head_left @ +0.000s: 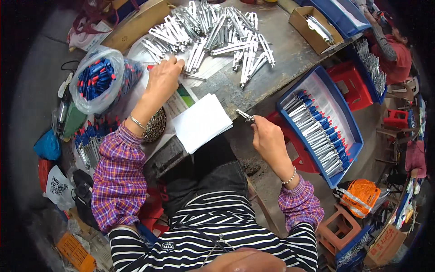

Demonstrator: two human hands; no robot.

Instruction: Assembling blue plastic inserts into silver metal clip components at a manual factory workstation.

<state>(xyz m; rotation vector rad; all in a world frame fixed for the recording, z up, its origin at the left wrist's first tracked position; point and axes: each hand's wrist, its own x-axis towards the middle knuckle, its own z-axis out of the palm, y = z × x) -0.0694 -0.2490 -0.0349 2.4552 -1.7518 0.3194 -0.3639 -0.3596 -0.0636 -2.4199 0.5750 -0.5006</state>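
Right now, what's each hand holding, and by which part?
Right hand: metal piece, pinched by its near end between the fingers. Left hand: a thin rod shows beside it; can't tell if it's held.

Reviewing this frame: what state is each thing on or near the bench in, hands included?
Left hand: curled over a slim metal-shafted tool, grip hidden.
Right hand: pinching a small metal piece.
Heap of metal parts: loosely piled.
White paper: flat, unfolded.
Clear plastic bag: open, filled with blue-and-red parts.
Blue tray: open, partly filled, metal-and-blue pieces in a row.
Cardboard box: open, metal strips inside.
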